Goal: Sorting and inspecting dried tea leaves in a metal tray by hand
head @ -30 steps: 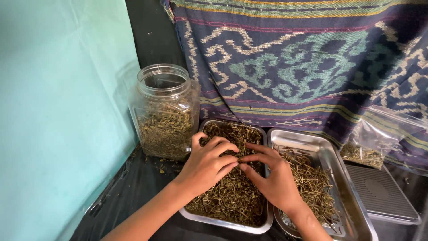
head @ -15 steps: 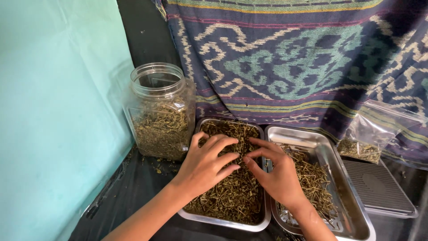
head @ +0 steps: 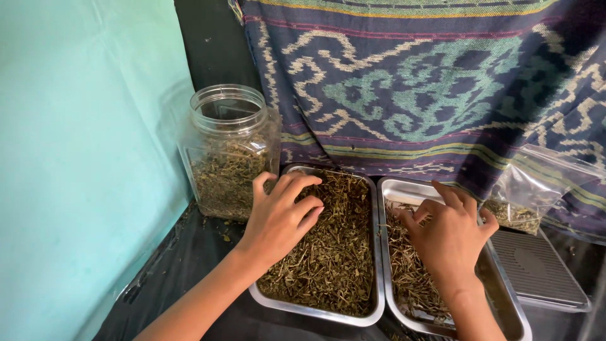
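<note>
The landmark here is the left rectangular steel tray (head: 374, 265), heaped with dry brown-green herb stems and leaves (head: 334, 252). It sits on a bench covered in black plastic sheet (head: 189, 259).

The left hand (head: 281, 218) lies on the near-left part of that heap, fingers loosely curled and slightly apart, tips pressing into the stems. It closes on nothing that can be made out; it looks more like raking than pinching.

Just right of the tray, touching it along the rim, stands a 2nd steel tray (head: 512, 309) holding a thinner layer of the same dry herb (head: 404, 278). The right hand (head: 449, 237) hovers low over it, fingers bent downward and bunched toward the herb. Whether they grip a tuft cannot be told, because the fingertips are hidden under the hand.

Behind and left of the first tray stands a clear plastic jar without a lid (head: 228, 151), roughly half full of herb. Far to the right, past the 2nd tray, lie a grey ridged lid (head: 536, 271) and a clear plastic bag with some herb (head: 536, 196). A patterned woven cloth in purple and teal (head: 429, 82) hangs behind.

By the look of it, the step in hand is sorting herb by hand between the 2 trays. A next move would call for a light pinch on single stems so loose bits do not spill over the shared rims.
</note>
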